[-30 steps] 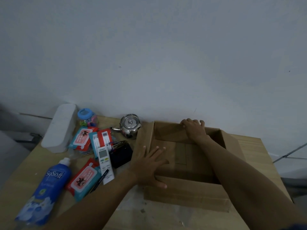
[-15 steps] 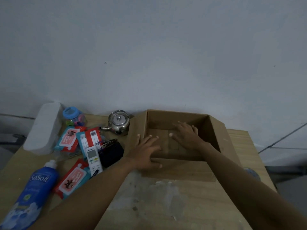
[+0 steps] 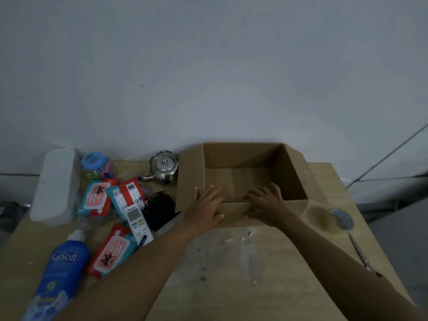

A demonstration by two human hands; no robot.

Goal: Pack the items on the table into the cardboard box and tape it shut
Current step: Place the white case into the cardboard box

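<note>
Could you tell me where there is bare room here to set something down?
The table is bare in front of the cardboard box, between the forearms; the box's floor is bare too. Left of the box is crowded, kettle to blue bottle; tape roll and scissors line the right edge.
</note>
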